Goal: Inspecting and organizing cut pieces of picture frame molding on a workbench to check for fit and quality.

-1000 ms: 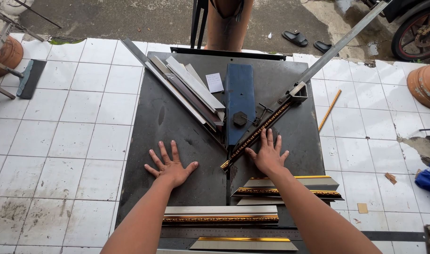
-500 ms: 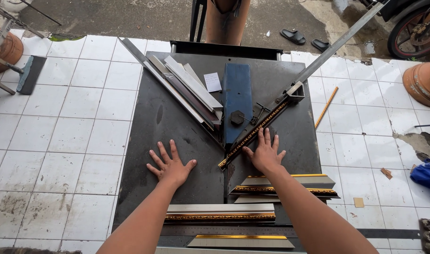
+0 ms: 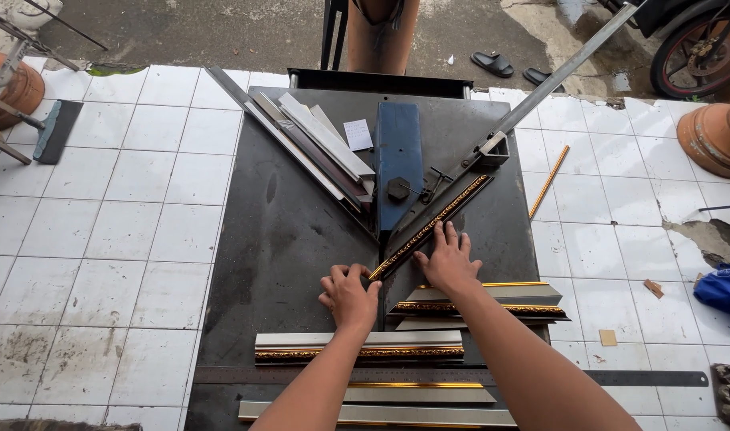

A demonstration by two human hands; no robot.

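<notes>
Head view looks straight down at a dark metal table (image 3: 285, 239) with a V-shaped guide on it. Both of the person's hands are on one long strip of picture-frame moulding (image 3: 441, 217), dark with a gold pattern. The strip lies slanted along the right arm of the V, just beside the blue block (image 3: 398, 160) in the middle.

The left hand (image 3: 350, 297) is curled at the low end of the strip, fingers bent over its tip, so it seems to be pinching or steadying that end. The right hand (image 3: 449, 259) lies flat and open on the strip, fingers spread, pressing it down and not gripping it.

To do this well, the strip should sit snug against the guide rail all the way along, with no gap. The flat hand looks good for that (a spread palm stops wobble). Fingers should stay away from the point of the V by the blue block, where the parts meet.

Near the person's arms lie more cut moulding pieces (image 3: 358, 345), silver with gold edges, and a long metal ruler (image 3: 644, 377). A pile of pale strips (image 3: 325, 140) leans on the left arm of the V. White tiles (image 3: 101, 223) lie all around
</notes>
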